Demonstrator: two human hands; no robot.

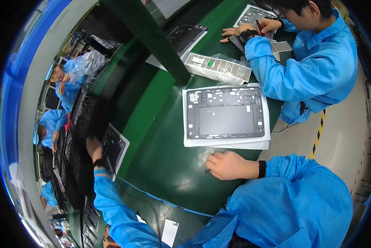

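My right hand (231,165) rests closed on the green bench, its fingers curled round a thin dark tool whose tip (208,170) barely shows; the rest is hidden in the palm. Just beyond it lies a dark tablet housing (226,120) dotted with small white and grey patches, flat on white sheets (231,143). Over on the left, my left hand (94,149) is stretched out and smeared by motion. Nearest to it is a second dark panel (113,144) on a white sheet, by the dark belt. Whether that hand touches the panel is unclear.
A green post (152,41) rises from the bench beside a plastic-wrapped white tray (218,68). Across the bench a co-worker (305,66) in blue bends over another panel. A blue coiled cord (164,201) crosses near my body, close to a white card (169,232).
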